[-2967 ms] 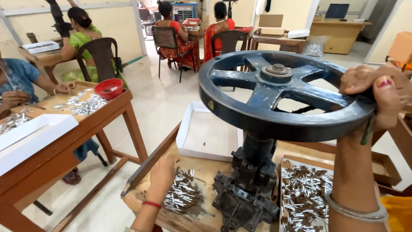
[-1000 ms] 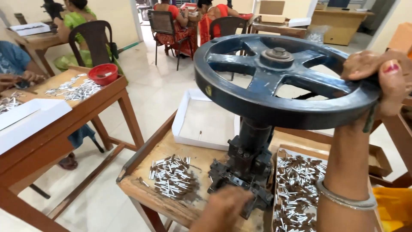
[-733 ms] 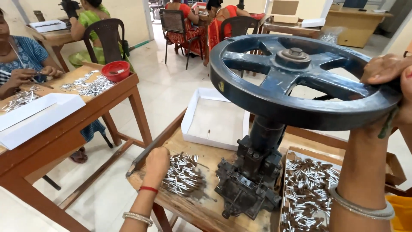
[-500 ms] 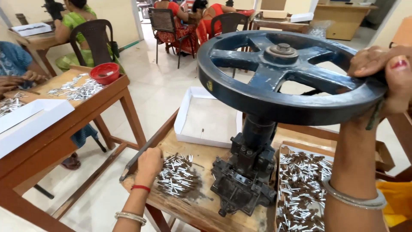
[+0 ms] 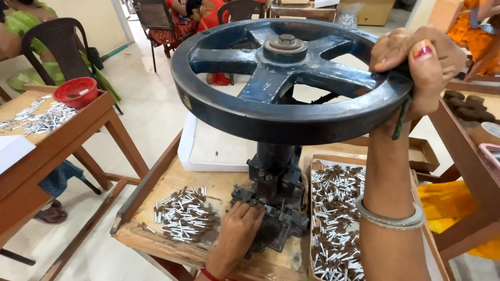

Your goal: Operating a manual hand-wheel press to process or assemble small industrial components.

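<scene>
Since half a second ago, left hand (image 5: pixel 237 234) has left the pile of small metal pieces (image 5: pixel 183 216) and moved right to the base of the press (image 5: pixel 273 205); the camera has also dropped closer.

Head view, single camera:
- Landmark: hand-wheel screw press, dark iron, standing on a wooden tabletop (image 5: pixel 156 184).
- Left hand: fingertips curled onto the die area at the front-left foot of the press. Grip looks pinched, but whether a piece is between the fingers cannot be told.
- Right hand (image 5: pixel 416 62): grip clenched over the right rim of the handwheel (image 5: pixel 286 78), thumb on top, a bangle on the wrist below.
- Reading of the change: left hand now at the die rather than at the stock, so a piece is probably being seated or taken out there.

Counts:
- Handwheel: one, with a bolt at its hub.
- Loose pile of metal pieces left of the press: one, too many to count.
- Wooden tray (image 5: pixel 333 218) right of the press, full of similar pieces: one.
- White shallow tray (image 5: pixel 208 151) behind the press: one, nearly bare.
- Red bowl (image 5: pixel 75 92) on the neighbouring table, far left of the press: one.
</scene>
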